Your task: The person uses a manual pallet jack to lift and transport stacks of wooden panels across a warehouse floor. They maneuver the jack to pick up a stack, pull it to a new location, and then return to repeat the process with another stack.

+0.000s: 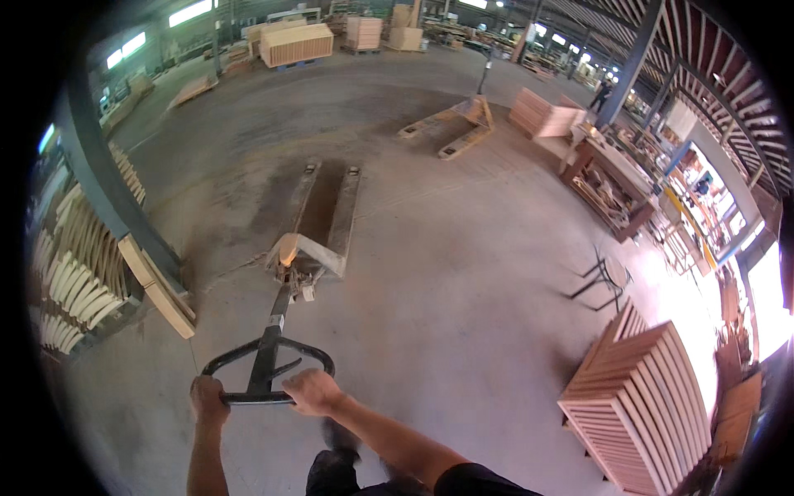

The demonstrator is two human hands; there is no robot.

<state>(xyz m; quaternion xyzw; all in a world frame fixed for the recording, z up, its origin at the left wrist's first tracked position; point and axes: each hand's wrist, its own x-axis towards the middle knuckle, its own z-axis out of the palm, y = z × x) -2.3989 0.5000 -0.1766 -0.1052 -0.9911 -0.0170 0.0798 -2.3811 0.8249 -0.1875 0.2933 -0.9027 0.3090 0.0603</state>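
Both my hands grip the black loop handle (263, 398) of a pallet jack (341, 263). My left hand (208, 398) is closed around the loop's left corner. On the right part of the same bar, my right hand (309, 391) is wrapped, close to a small black lever (287, 367) inside the loop. The handle's shaft leans away from me to the jack's yellowish pump. Beyond it, two worn forks point ahead along the floor, with nothing on them.
A second, yellowish pallet jack (473, 120) stands farther ahead. Stacked curved wooden pieces (637, 405) stand near right, beside a stool (614, 271) and a workbench (608, 178). On the left, boards (157, 289) lean by a grey post (103, 178). A person (602, 95) is far right.
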